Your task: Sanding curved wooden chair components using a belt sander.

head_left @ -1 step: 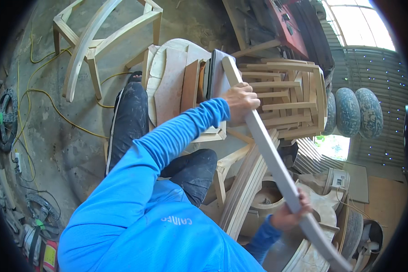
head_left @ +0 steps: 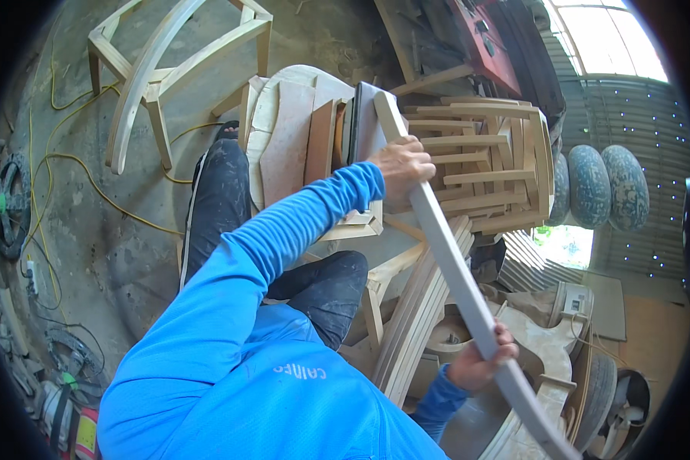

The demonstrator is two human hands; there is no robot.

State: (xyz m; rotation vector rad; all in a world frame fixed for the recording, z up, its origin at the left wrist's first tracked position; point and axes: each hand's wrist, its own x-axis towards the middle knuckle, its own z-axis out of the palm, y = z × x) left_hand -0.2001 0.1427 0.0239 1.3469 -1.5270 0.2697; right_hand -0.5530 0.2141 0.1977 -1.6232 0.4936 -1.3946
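A long, slightly curved wooden bar [head_left: 456,264] runs slantwise from the upper middle to the lower right. Near its far end my left hand [head_left: 403,165] is wrapped round it. My right hand [head_left: 483,359] grips it lower down, fingers over the right side and the palm partly hidden. The bar's far end lies beside an upright grey flat pad with a dark edge [head_left: 369,126], and I cannot tell whether they touch. Left of the pad stand a brown board [head_left: 321,142] and a pale curved panel [head_left: 284,146].
A wooden chair frame [head_left: 161,84] stands far left, with a yellow cable [head_left: 92,169] on the floor. Stacked wooden frames [head_left: 491,157] are right of the pad. Long wooden strips [head_left: 414,314] lean near my right arm. A dusty machine [head_left: 540,337] and inflated tubes [head_left: 590,188] are further right.
The bar has shifted slightly left, most clearly at its near end. Both hands have moved a little left with it, still gripping.
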